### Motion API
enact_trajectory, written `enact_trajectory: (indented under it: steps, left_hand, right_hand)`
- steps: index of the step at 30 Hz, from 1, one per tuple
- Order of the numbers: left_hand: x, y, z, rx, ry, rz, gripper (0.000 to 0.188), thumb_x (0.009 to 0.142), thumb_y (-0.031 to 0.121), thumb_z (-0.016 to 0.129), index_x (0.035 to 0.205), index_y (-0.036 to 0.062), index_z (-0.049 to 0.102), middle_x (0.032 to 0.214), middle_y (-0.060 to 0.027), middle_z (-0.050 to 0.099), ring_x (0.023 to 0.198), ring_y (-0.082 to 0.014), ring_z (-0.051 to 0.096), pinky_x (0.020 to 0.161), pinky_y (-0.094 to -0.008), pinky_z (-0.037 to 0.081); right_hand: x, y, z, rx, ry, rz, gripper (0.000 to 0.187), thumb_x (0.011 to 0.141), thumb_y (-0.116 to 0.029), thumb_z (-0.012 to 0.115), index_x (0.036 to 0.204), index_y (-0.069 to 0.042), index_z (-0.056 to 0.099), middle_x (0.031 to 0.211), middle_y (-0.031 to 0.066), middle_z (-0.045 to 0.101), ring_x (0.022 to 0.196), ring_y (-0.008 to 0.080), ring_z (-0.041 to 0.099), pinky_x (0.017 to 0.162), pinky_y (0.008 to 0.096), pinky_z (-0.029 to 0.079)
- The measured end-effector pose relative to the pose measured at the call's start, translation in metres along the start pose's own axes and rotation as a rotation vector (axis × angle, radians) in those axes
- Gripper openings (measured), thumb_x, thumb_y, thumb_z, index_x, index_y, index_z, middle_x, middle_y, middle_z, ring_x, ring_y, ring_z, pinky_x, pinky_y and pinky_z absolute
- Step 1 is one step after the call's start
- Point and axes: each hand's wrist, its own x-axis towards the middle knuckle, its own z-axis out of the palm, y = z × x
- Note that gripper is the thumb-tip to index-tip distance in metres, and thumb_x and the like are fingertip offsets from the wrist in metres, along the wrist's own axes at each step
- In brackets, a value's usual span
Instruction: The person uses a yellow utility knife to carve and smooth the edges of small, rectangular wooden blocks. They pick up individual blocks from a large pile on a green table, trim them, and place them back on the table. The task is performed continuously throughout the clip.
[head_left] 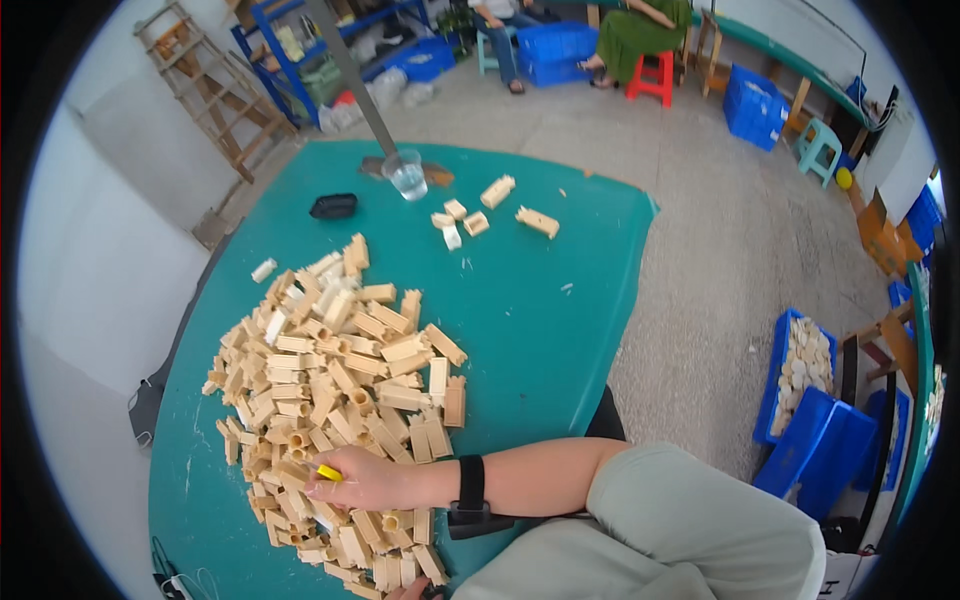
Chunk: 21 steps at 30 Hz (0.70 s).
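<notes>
My right hand (362,480) reaches in from the right, a black strap (472,492) around its wrist. Closed fingers grip a small yellow object (329,472), whose kind I cannot make out. Beneath and around this hand lies a big heap of beige block-like pieces (375,355). They are short and oblong, with notched ends, and some show round holes. Only a bit of my left hand (408,591) shows at the bottom edge, beside the heap's near pieces. Its fingers are mostly cut off, with something dark against them.
On the green table (520,320) stand a clear cup (406,176) and a black case (333,206). Several loose beige pieces (538,222) lie at the far side. A grey post (352,80) rises behind. Blue crates (815,450) stand on the floor; two people sit in the background.
</notes>
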Motion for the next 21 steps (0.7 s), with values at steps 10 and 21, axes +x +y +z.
enact_trajectory:
  steps: [10, 21]
  left_hand:
    - [-0.016, -0.028, 0.029, 0.164, -0.091, -0.155, 0.027, 0.073, 0.029, 0.064, 0.089, 0.0069, 0.058, 0.076, -0.0146, 0.057, 0.069, -0.0314, 0.054, 0.063, -0.0393, 0.044]
    - [0.001, 0.017, 0.011, 0.335, -0.062, 0.143, 0.033, 0.074, 0.016, 0.062, 0.107, 0.0128, 0.057, 0.089, -0.0138, 0.056, 0.075, -0.0317, 0.055, 0.064, -0.0384, 0.045]
  right_hand:
    - [0.001, 0.009, -0.007, -0.086, 0.173, -0.062, 0.025, 0.084, -0.027, 0.055, 0.081, -0.002, 0.053, 0.06, 0.0104, 0.049, 0.055, 0.0192, 0.046, 0.054, 0.0325, 0.037]
    - [0.0, -0.006, -0.011, -0.169, 0.165, -0.305, 0.022, 0.085, -0.026, 0.056, 0.082, -0.005, 0.054, 0.06, 0.0013, 0.049, 0.057, 0.0094, 0.042, 0.054, 0.0269, 0.037]
